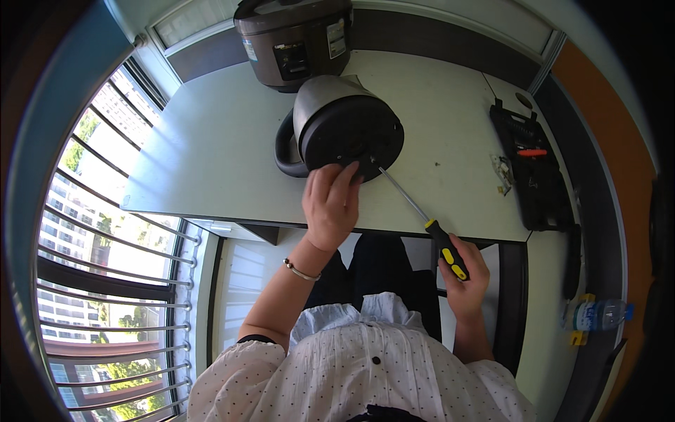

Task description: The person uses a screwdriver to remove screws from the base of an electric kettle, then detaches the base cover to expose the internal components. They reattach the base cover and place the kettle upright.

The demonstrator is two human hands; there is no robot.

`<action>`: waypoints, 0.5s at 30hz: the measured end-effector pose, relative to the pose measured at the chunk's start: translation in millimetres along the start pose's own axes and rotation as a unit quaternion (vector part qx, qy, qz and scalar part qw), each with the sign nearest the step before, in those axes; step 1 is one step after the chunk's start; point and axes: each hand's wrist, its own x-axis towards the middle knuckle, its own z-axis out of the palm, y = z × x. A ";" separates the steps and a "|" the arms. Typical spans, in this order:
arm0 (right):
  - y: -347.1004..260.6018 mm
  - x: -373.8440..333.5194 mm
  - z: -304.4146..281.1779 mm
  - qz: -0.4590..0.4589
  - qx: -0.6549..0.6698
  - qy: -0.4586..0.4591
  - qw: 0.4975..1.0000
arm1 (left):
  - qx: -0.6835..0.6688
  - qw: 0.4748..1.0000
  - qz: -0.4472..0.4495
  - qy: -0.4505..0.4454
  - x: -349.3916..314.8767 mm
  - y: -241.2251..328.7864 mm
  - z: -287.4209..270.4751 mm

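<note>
A metal electric kettle lies on its side on the white table, its black round base facing me and its black handle at the left. My left hand rests against the lower edge of that base, fingers spread on it. My right hand grips the black and yellow handle of a long screwdriver. The screwdriver's thin shaft runs up and left, and its tip touches the kettle's base near the lower middle.
A dark brown rice cooker stands behind the kettle at the table's far edge. An open black tool case with an orange bit lies at the right. A plastic water bottle lies lower right. Barred windows fill the left.
</note>
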 end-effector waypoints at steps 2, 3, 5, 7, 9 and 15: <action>1.1 -2.1 -1.3 0.017 0.014 -0.006 1.000 | -0.047 0.995 -0.076 -0.054 -4.1 7.4 9.4; 1.2 -3.3 -2.6 0.027 0.021 -0.010 0.999 | -0.070 0.988 -0.113 -0.080 -4.9 9.7 12.1; 1.0 -5.7 -5.4 0.043 0.037 -0.014 0.998 | -0.048 0.987 -0.101 -0.115 -1.1 11.0 14.0; 1.0 -7.8 -8.9 0.057 0.052 -0.013 0.997 | -0.038 0.988 -0.082 -0.122 1.8 10.3 18.1; 3.0 -10.3 -11.7 0.059 0.067 -0.011 0.996 | -0.037 0.992 -0.052 -0.107 0.3 5.8 23.1; 15.5 -14.1 -28.0 0.146 0.120 0.026 0.982 | -0.110 0.951 -0.172 -0.232 -2.5 6.9 22.6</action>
